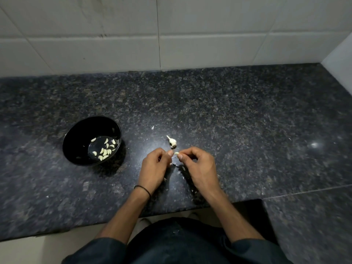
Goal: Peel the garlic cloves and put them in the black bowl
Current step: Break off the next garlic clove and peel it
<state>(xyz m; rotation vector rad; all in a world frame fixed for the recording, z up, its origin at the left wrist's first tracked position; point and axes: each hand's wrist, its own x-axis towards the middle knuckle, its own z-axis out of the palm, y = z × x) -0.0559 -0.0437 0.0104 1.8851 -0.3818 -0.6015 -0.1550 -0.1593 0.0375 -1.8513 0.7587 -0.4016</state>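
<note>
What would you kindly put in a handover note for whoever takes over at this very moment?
Left hand and right hand: both pinch one clove above the counter, mid-peel.
Bowl: left of the hands, holding the peeled cloves done so far.
Bulb remnant: on the counter just beyond the hands; peel scraps lie below them.
Left: finish this clove, drop it in the bowl, check the bulb remnant for more.

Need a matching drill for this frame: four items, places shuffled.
1. black bowl
2. garlic clove
3. garlic stem remnant
4. wristband

A. worn just behind the left hand
B. pinched between left hand and right hand
C. lying on the counter just beyond the hands
D. left of the hands, holding peeled cloves

Pairs: 1-D, 2-B, 3-C, 4-A
</note>
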